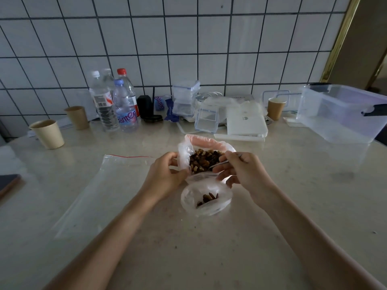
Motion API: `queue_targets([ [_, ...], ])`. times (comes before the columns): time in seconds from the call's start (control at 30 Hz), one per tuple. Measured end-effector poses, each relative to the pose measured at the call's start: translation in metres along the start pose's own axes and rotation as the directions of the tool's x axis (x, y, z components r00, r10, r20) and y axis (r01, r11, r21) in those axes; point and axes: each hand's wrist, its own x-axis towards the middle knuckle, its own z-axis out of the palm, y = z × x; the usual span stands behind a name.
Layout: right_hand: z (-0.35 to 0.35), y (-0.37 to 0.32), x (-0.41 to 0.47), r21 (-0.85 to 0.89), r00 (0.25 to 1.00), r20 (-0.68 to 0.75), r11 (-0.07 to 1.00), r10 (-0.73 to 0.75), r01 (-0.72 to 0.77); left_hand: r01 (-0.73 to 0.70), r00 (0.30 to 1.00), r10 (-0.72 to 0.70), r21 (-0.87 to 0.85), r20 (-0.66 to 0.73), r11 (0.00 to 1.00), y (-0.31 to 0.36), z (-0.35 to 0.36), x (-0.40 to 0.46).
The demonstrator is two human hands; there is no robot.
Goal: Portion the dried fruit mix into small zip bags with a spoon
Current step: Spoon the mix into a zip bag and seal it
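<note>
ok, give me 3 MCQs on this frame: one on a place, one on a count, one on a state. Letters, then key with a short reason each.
1. Where does the flat empty zip bag lie?
A. left of the left hand
B. inside the clear storage bin
C. on top of the bottles

2. How many paper cups stand on the counter?
A. one
B. three
C. five

3. What state is the small zip bag nearest the person in?
A. sealed and full
B. open, with a little dried fruit mix at the bottom
C. empty and folded flat

Key:
1 A: it lies flat on the counter, left of the left hand.
2 B: two cups at the left, one at the right.
3 B: its mouth gapes below the right hand, which holds the spoon; a few pieces lie inside.
</note>
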Motion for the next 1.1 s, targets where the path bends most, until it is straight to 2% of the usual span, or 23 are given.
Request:
queue_targets([
  [0.27, -0.005, 0.0, 0.002, 0.14, 0.995, -0.036, 0.986, 0.093, -0.087, -0.029, 0.999, 0.025, -0.095, -0.045, 0.995, 0.001, -0.002, -0.001],
  [0.43, -0.014, 0.0, 0.005, 0.185, 0.992, -0.095, 0.98, 0.088, -0.069, -0.039, 0.997, 0.032, -0.105, -0.069, 0.994, 0.0, -0.006, -0.001],
  [0.6, -0.015, -0.002, 0.005, 0.249, 0.991, -0.101, 0.967, 0.083, -0.056, -0.031, 0.995, 0.03, -0.009, -0.095, 0.999, -0.001, -0.008, 0.001],
  [0.8, -0.019, -0.011, -0.001, 0.303, 0.996, -0.085, 0.953, 0.012, 0.014, -0.007, 0.996, 0.027, 0.228, -0.084, 0.974, 0.005, -0.022, -0.004],
  [0.87, -0.022, -0.016, -0.004, 0.312, 0.998, -0.067, 0.949, -0.018, 0.039, -0.016, 0.999, 0.023, 0.231, -0.027, 0.973, 0.012, -0.027, -0.008],
  [0.93, -0.025, -0.02, -0.008, 0.316, 0.998, -0.045, 0.947, -0.047, 0.059, -0.017, 0.992, -0.013, 0.237, 0.125, 0.971, 0.019, -0.033, -0.012],
  [1.03, -0.031, -0.026, -0.012, 0.304, 0.997, -0.014, 0.95, -0.069, 0.07, -0.042, 0.937, -0.063, 0.29, 0.343, 0.956, 0.027, -0.035, -0.019],
  [1.1, -0.034, -0.029, -0.015, 0.253, 0.996, 0.026, 0.965, -0.08, 0.071, -0.073, 0.923, -0.045, 0.288, 0.383, 0.955, 0.028, -0.033, -0.021],
])
